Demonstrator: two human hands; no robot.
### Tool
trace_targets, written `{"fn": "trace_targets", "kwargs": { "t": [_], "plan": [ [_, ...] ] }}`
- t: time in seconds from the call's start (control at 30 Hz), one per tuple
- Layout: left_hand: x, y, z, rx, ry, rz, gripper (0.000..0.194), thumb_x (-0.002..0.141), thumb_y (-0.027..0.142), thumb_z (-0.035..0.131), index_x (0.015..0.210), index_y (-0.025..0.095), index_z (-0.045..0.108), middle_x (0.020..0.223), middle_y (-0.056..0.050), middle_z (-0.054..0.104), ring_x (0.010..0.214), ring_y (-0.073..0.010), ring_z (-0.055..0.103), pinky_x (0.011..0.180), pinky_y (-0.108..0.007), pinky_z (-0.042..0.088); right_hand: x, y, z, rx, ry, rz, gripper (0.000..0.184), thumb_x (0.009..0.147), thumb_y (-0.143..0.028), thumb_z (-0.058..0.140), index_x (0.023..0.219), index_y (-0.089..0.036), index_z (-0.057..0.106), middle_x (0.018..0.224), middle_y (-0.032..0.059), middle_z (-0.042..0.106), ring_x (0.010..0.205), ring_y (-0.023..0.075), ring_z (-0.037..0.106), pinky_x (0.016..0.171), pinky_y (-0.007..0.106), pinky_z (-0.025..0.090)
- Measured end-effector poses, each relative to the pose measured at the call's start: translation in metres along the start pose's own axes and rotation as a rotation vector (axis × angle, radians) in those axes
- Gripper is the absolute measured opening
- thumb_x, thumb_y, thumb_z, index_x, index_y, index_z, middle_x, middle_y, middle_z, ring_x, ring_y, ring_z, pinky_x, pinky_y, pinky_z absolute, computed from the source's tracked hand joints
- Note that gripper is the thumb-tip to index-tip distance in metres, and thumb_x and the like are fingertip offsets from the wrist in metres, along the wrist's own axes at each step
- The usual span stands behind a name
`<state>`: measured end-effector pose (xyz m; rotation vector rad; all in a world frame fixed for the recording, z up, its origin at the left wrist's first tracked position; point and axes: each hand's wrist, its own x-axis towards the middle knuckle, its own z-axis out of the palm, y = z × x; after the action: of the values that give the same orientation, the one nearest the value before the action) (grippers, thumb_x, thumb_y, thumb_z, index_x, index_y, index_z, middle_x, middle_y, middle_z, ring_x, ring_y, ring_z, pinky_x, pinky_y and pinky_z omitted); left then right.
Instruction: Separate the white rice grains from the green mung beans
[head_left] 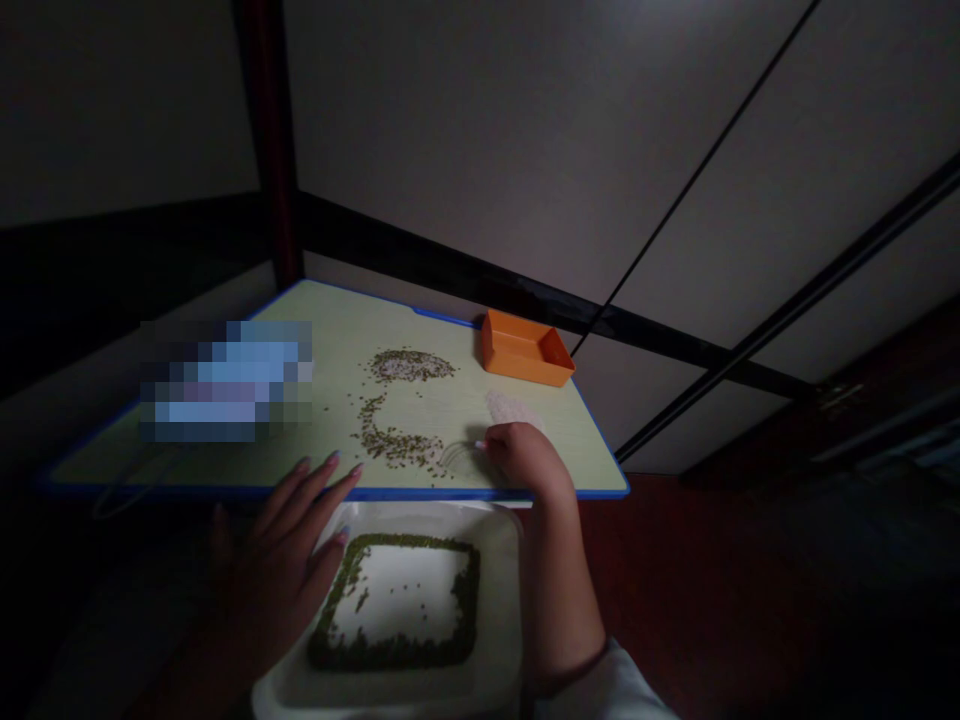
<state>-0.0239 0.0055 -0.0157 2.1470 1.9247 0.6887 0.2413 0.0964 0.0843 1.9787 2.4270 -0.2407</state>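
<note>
My right hand (517,455) is closed over the board's front right part, holding a thin pale tool (461,448) with a curved, see-through head; its exact kind is unclear. The tool's head lies beside a curved band of small green beans (394,445). Just behind this hand is a heap of white grains (510,405). My left hand (292,530) has its fingers spread at the board's front edge, by the left rim of a white tub (501,600). Inside the tub, green beans (390,650) gather mostly along the sides.
On the pale green board (315,320) with a blue edge, a mixed heap of green beans and white grains (411,366) lies farther back. An orange open box (525,350) stands at the back right corner. A blurred-out bluish object (225,385) lies left. Pale panels (525,150) rise behind.
</note>
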Motion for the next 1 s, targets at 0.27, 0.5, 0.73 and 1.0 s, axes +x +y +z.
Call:
{"fn": "trace_targets", "kwargs": {
  "t": [0.27,0.5,0.73,1.0],
  "plan": [
    [0.001,0.0,-0.001,-0.012,-0.001,-0.004,0.051,0.097,0.037,0.03,0.147,0.036,0.043,0.162,-0.006,0.042,0.154,-0.0303,0.028,0.118,-0.081,0.009,-0.008,0.009,-0.007,0.037,0.0,0.023,0.026,0.097,-0.028,0.055,0.097,-0.018,0.079,0.099,0.0113,0.079,0.084,0.0177,0.066,0.069,0.025,0.035],
    [0.001,0.005,-0.005,0.004,-0.003,-0.012,0.051,0.098,0.036,0.028,0.145,0.035,0.045,0.161,-0.007,0.043,0.153,-0.0319,0.03,0.116,-0.082,0.013,-0.014,0.015,-0.006,0.049,-0.042,0.055,0.024,0.095,-0.027,0.057,0.096,-0.018,0.08,0.095,0.0104,0.079,0.076,0.0157,0.063,0.064,0.026,0.032],
    [0.002,0.008,-0.007,0.02,-0.037,-0.025,0.051,0.099,0.037,0.023,0.145,0.031,0.046,0.162,-0.008,0.042,0.154,-0.0299,0.027,0.116,-0.081,0.014,-0.012,0.008,-0.007,0.041,-0.058,0.019,0.026,0.096,-0.027,0.055,0.098,-0.018,0.079,0.097,0.0101,0.079,0.081,0.0164,0.064,0.065,0.026,0.033],
    [0.001,0.01,-0.009,0.006,-0.028,-0.026,0.051,0.099,0.036,0.023,0.144,0.03,0.047,0.161,-0.009,0.042,0.154,-0.0307,0.029,0.115,-0.082,0.015,-0.007,0.003,-0.004,0.047,-0.049,-0.038,0.026,0.098,-0.029,0.056,0.093,-0.018,0.079,0.091,0.0079,0.078,0.077,0.0159,0.063,0.065,0.026,0.032]
  ]
}}
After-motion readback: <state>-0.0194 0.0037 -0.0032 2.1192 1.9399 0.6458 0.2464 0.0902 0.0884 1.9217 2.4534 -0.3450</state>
